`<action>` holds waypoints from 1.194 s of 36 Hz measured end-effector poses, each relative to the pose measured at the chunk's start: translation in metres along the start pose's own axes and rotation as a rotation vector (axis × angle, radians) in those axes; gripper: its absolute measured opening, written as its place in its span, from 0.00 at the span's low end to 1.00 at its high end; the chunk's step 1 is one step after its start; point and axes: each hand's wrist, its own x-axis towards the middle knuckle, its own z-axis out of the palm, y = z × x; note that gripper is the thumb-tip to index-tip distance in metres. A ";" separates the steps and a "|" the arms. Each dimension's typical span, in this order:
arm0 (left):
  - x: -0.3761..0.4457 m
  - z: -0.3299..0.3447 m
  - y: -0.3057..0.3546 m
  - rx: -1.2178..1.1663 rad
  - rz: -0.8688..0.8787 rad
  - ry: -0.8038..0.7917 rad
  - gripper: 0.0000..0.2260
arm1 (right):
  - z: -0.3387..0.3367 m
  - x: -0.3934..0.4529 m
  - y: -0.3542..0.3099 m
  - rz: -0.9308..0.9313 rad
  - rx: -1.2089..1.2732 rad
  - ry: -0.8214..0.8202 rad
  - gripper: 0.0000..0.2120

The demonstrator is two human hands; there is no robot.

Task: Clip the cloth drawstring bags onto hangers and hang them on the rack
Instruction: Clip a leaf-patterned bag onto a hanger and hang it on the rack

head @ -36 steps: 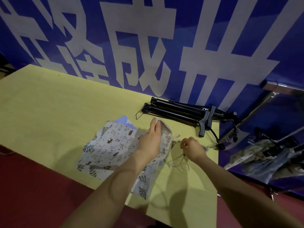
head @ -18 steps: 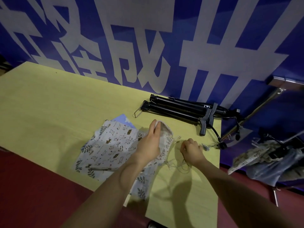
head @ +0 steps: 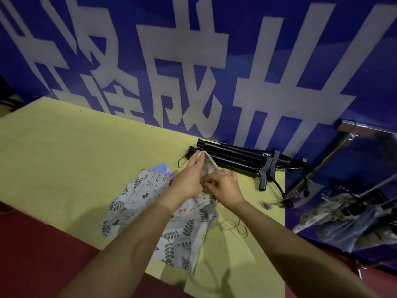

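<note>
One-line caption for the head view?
Both hands, left and right, hold a printed drawstring bag on the yellow table beside black hangers.

Cloth drawstring bags (head: 150, 203): pale fabric printed with leaves and small animals, lying overlapped in a loose pile on the table near its front edge, thin cords (head: 232, 227) trailing beside. One bag (head: 209, 168) raised, mouth gathered. Black hangers (head: 236, 157) stacked flat at the table's far edge.

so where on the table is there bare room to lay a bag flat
Bare table runs left of the bags, back to the banner. A smaller patch lies at the near right corner. Crowded: hangers along the back right, cords beside the hands.
</note>
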 end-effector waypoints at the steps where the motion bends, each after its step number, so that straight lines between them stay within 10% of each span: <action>1: -0.002 -0.005 0.000 -0.015 -0.003 0.000 0.43 | 0.000 0.003 -0.003 -0.007 -0.015 -0.007 0.06; 16: 0.011 -0.014 0.010 0.029 -0.030 0.011 0.38 | -0.020 0.015 0.020 0.123 0.073 0.152 0.06; 34: 0.089 0.021 0.016 0.230 -0.130 0.030 0.28 | -0.018 0.078 0.121 0.345 -0.385 -0.387 0.23; 43: 0.103 0.028 0.001 0.234 -0.169 0.022 0.26 | 0.004 0.090 0.139 0.236 -0.500 -0.366 0.24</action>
